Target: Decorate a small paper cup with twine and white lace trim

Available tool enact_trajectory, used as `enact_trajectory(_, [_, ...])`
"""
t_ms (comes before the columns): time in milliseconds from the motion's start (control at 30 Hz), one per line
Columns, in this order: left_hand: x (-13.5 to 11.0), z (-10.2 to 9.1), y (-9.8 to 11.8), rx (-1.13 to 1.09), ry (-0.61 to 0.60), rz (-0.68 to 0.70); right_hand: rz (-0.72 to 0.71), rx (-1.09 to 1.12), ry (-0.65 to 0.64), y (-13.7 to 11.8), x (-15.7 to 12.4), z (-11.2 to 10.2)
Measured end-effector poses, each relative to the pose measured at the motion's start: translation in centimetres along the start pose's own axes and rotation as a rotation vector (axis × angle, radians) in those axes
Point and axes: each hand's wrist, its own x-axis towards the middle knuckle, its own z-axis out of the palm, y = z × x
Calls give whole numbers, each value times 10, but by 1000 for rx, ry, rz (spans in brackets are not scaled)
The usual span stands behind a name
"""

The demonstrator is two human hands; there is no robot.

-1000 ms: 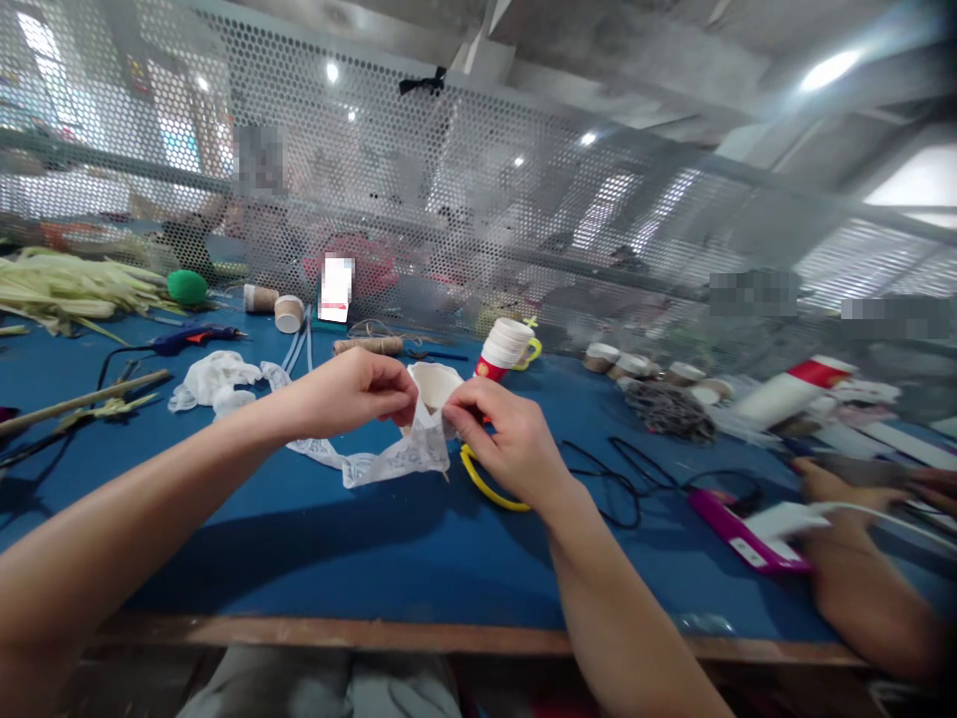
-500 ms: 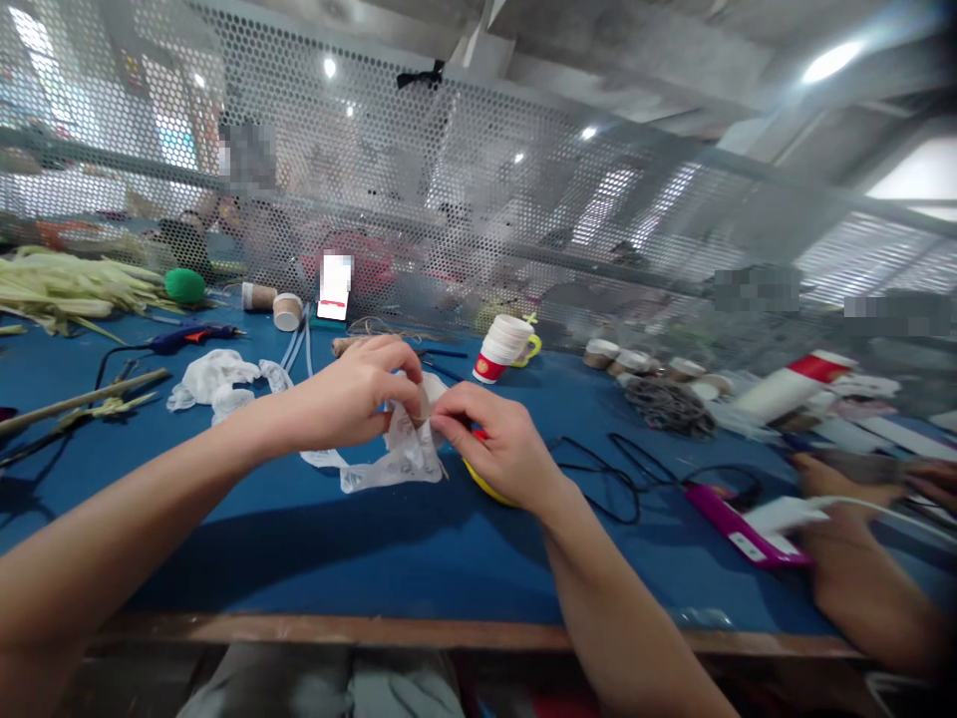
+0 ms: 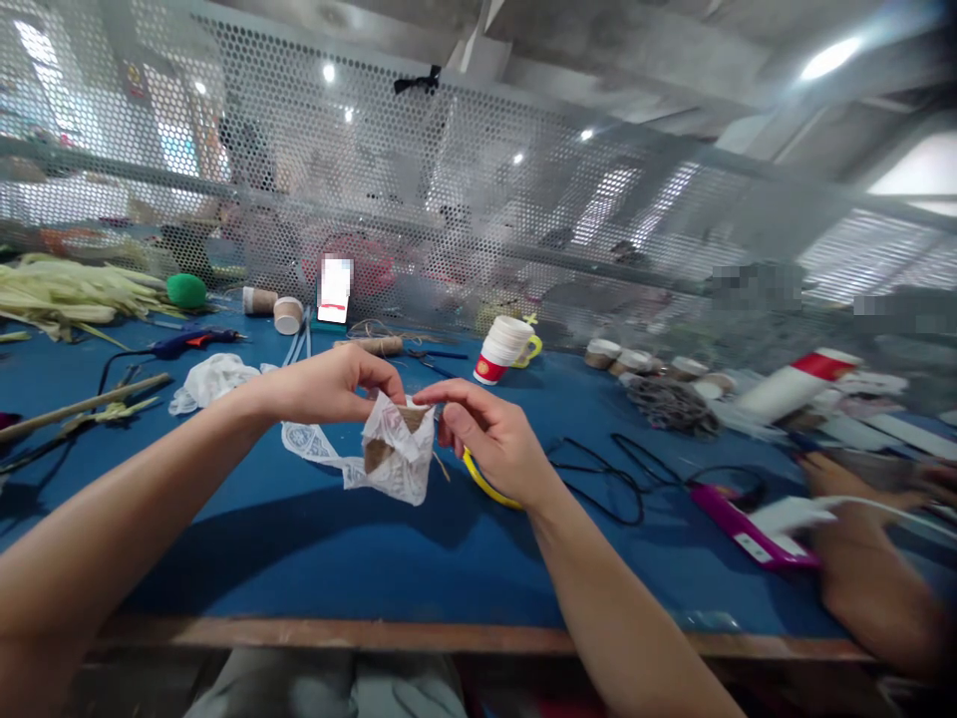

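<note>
A small cup wrapped in brown twine [image 3: 380,455] is held just above the table, slightly tilted. White lace ribbon [image 3: 408,485] crosses over its front and bottom, leaving patches of twine showing. My left hand [image 3: 348,384] is closed on the cup's left rim, its fingertips partly hidden behind the lace. At the right rim, my right hand [image 3: 489,434] has its index finger laid on the lace and cup edge, the other fingers curled beside it. The lace's loose tail runs left along the table. Just under my right hand lies a yellow ring-shaped thing [image 3: 489,486], partly covered.
Stacked paper cups [image 3: 502,349] stand behind my hands, near a twine roll [image 3: 381,346] and a lit phone [image 3: 334,289]. A glue gun [image 3: 190,339] and sticks lie left. Right are black cable, a purple power strip [image 3: 748,529] and another person's arm [image 3: 867,568].
The cup has turned so its twine-covered side shows, with the lace drawn up across it. My left hand moved slightly down and left; my right index finger stretched out along the rim.
</note>
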Motion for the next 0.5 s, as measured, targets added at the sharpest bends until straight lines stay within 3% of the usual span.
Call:
enact_trajectory(167, [2,3,-5,-113,-13,29,129,79,-67,1,1,4])
enact_trajectory(333, [2,4,-5,-194,-69,12,52,-1,-32,0,0,5])
enact_trajectory(500, [5,5,-7,-257,155,-111,171,54,162,3,1,8])
